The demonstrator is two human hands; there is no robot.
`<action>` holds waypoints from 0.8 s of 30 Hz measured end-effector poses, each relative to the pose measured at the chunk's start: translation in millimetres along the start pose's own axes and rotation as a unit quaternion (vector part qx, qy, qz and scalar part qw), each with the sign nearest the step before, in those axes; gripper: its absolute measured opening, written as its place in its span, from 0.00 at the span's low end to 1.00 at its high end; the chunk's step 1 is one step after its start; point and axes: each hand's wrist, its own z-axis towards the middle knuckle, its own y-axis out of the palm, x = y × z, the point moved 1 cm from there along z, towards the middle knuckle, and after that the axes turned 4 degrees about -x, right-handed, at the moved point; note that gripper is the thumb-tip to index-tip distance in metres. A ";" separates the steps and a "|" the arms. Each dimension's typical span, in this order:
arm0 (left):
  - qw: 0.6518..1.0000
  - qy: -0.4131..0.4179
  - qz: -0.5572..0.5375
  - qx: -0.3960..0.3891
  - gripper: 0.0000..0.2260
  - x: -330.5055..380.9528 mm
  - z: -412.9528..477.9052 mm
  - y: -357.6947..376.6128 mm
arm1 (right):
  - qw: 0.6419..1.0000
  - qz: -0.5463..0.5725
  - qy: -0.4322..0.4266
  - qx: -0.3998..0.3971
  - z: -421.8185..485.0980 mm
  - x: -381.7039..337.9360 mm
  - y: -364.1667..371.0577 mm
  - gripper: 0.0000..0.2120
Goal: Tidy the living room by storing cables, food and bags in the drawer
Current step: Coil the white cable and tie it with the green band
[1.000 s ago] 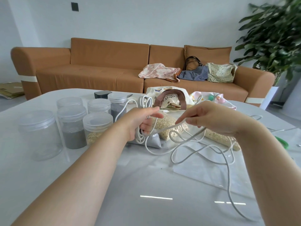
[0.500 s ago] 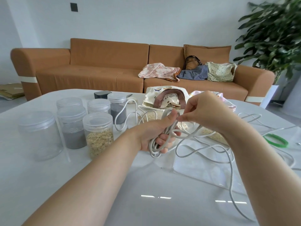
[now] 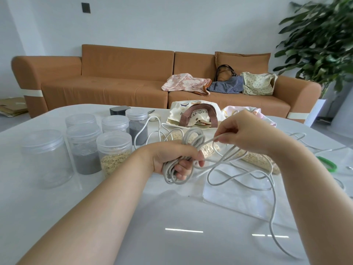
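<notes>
The grey-white cable [image 3: 193, 139] is gathered in several loops in the left hand [image 3: 172, 157], whose fingers curl round the bundle above the white worktop [image 3: 172, 217]. The right hand [image 3: 248, 134], just beside it and higher, pinches 1 strand of the same cable between thumb and fingertips. The loose rest lies in slack loops across the worktop to the right. Under those loops lie clear bags of oats [image 3: 256, 159]. Behind stands a cream tote bag [image 3: 191, 113] with brown handles. To the left stand 6 clear lidded jars [image 3: 114, 155]. Farther back, 3 bags [image 3: 225, 83] lie on the orange sofa [image 3: 114, 83].
</notes>
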 end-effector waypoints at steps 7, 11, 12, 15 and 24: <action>0.988 0.066 -0.042 0.133 0.12 2.1 8.4 0.4 | 0.993 -0.024 0.080 0.079 6.1 6.8 5.3 0.11; 0.988 0.068 -0.040 0.134 0.10 -1.0 8.2 -5.3 | 0.999 0.025 0.034 0.027 4.5 6.3 4.7 0.12; 0.987 0.071 -0.054 0.131 0.10 -1.6 7.9 -6.9 | 0.999 0.020 0.025 0.010 3.7 6.8 4.5 0.13; 0.986 0.076 -0.103 0.110 0.11 -2.7 5.9 -8.8 | 1.000 -0.015 0.007 -0.003 2.7 7.0 6.1 0.15; 0.999 0.010 -0.034 0.037 0.06 -3.6 7.9 5.6 | 0.985 0.034 -0.047 0.160 5.9 -6.9 9.1 0.05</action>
